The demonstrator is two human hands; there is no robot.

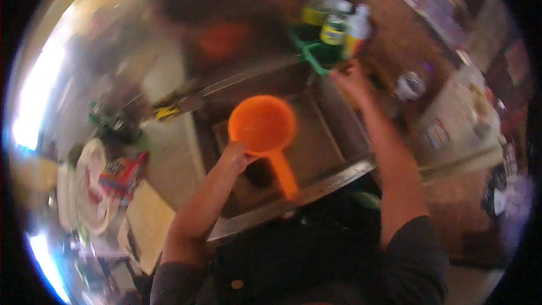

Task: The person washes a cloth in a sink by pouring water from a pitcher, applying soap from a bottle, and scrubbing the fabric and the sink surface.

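My left hand grips the rim of an orange plastic dipper, whose handle points down towards me. The dipper is held over a metal sink basin; a dark round spot, perhaps the drain, shows below it. My right hand reaches to the back right corner of the sink, at the edge of a green plastic caddy. Bottles stand in or beside the caddy, among them one with a yellow label and a white one. Blur hides whether the right fingers hold anything.
Left of the sink lie a yellow-and-black item, a red packet, a pale oval basin and a wooden board. On the right are a translucent plastic bag or container and a small clear object on the brown counter.
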